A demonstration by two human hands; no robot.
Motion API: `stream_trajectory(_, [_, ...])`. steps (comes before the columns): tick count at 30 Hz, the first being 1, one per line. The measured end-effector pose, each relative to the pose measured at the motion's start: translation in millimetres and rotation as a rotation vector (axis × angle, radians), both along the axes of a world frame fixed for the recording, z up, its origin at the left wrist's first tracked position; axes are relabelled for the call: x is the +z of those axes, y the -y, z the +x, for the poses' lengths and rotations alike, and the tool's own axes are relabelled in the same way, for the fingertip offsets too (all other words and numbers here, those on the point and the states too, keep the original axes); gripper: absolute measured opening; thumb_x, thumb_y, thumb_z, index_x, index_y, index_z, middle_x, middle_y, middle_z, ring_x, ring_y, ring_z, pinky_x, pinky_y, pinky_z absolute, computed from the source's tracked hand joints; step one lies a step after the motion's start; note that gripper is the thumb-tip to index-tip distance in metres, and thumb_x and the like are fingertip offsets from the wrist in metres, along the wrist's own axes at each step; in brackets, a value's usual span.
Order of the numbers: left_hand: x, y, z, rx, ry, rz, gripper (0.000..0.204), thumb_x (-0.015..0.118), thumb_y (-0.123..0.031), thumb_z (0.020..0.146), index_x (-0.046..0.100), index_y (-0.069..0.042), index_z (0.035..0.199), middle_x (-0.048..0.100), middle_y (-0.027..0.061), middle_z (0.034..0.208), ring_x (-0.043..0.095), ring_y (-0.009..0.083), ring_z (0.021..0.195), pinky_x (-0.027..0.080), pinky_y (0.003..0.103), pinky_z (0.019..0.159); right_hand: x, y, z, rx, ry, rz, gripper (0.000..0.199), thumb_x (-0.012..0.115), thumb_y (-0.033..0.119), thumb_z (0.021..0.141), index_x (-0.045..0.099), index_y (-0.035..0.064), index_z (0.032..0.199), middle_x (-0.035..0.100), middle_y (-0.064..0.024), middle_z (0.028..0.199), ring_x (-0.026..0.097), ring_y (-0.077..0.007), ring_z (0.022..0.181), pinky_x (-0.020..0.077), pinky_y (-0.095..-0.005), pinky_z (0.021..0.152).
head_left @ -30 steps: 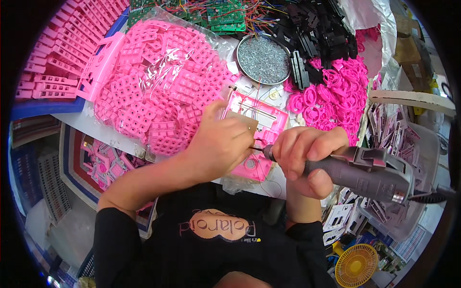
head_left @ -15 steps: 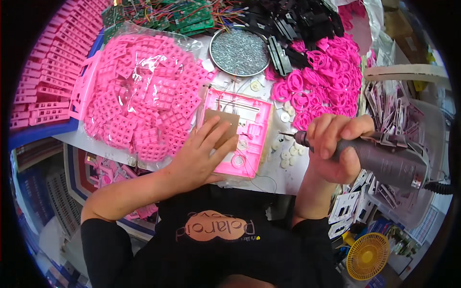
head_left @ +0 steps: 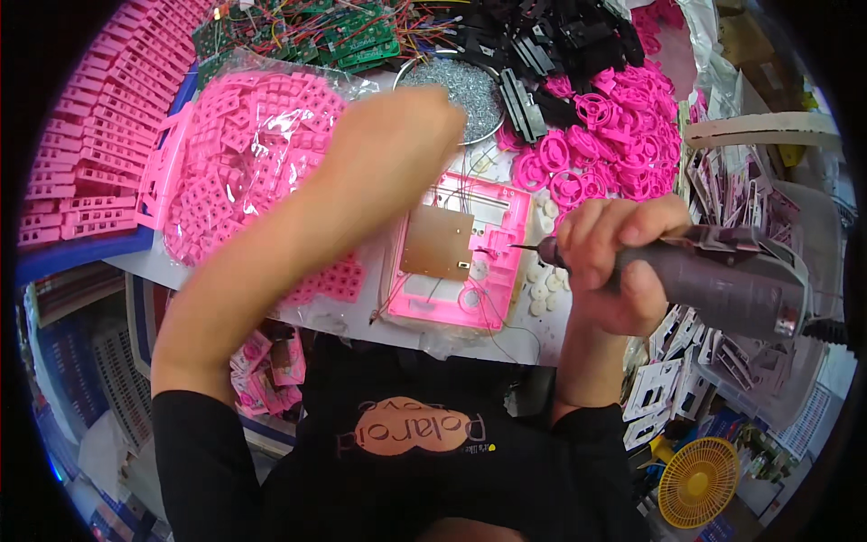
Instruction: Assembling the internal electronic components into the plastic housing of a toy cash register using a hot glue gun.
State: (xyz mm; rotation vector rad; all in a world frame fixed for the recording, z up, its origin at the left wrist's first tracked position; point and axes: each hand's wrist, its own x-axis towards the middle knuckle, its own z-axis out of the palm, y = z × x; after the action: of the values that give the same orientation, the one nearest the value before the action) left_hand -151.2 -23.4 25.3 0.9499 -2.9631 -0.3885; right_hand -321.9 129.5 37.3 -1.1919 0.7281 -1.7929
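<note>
A pink plastic housing (head_left: 492, 294) lies flat on the table in front of me, with a brown circuit board (head_left: 437, 242) set in it and thin wires trailing off. My right hand (head_left: 614, 262) grips a grey electric screwdriver (head_left: 722, 275), its bit pointing left at the housing's right edge. My left hand (head_left: 397, 126) is stretched forward and blurred, over the edge of the round metal dish of screws (head_left: 465, 86). Whether its fingers hold anything is not visible.
A clear bag of pink plastic parts (head_left: 244, 172) lies at left, with stacked pink pieces (head_left: 81, 135) beyond it. Green circuit boards (head_left: 307, 32) and black parts (head_left: 560, 45) sit at the back. Pink rings (head_left: 614, 135) pile at right. A yellow fan (head_left: 697, 481) stands low right.
My left hand has lifted off the circuit board and reached forward to the dish of screws. The right hand with the screwdriver has stayed beside the housing.
</note>
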Motion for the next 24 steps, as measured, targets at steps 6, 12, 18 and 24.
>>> stream_trajectory(6, [-59.5, 66.8, -45.9, -0.146, 0.211, -0.190, 0.014, 0.062, -0.014, 0.083, 0.072, -0.005, 0.085, 0.071, 0.0160, 0.091, 0.072, 0.0331, 0.087, 0.056, 0.047, 0.073, -5.6, -2.9, 13.7, 0.020, -0.044, 0.026, 0.030, 0.068, 0.023, 0.090, 0.045, 0.0074, 0.102, 0.052, -0.0040, 0.063, 0.048, -0.0158, 0.056, 0.0412, -0.0322, 0.052])
stream_trajectory(12, [-77.4, 77.8, -44.7, -0.135, 0.038, -0.379, 0.017, 0.061, -0.017, 0.085, 0.074, -0.006, 0.081, 0.073, 0.0154, 0.083, 0.072, 0.0323, 0.078, 0.056, 0.046, 0.072, -15.2, -4.0, 41.1, 0.075, -0.008, 0.112, 0.030, 0.069, 0.021, 0.089, 0.045, 0.0073, 0.101, 0.052, -0.0055, 0.065, 0.048, -0.0158, 0.055, 0.0440, -0.0339, 0.054])
stream_trajectory(18, [-62.5, 75.3, -39.7, -0.076, 0.007, -0.208, 0.018, 0.067, -0.021, 0.081, 0.073, -0.004, 0.080, 0.072, 0.0184, 0.082, 0.071, 0.0354, 0.078, 0.055, 0.048, 0.072, -33.7, 3.4, 64.9, 0.085, -0.093, 0.134, 0.030, 0.069, 0.016, 0.088, 0.043, 0.0084, 0.101, 0.052, -0.0056, 0.067, 0.047, -0.0145, 0.054, 0.0432, -0.0328, 0.056])
stream_trajectory(24, [-11.6, 5.4, 22.7, -0.074, -0.481, 0.044, 0.015, 0.068, -0.017, 0.084, 0.063, -0.003, 0.080, 0.065, 0.0152, 0.080, 0.064, 0.0363, 0.078, 0.050, 0.046, 0.070, -44.9, 3.0, 68.3, 0.084, -0.186, 0.134, 0.027, 0.067, 0.015, 0.090, 0.042, 0.0099, 0.097, 0.052, -0.0046, 0.067, 0.048, -0.0133, 0.053, 0.0443, -0.0323, 0.055])
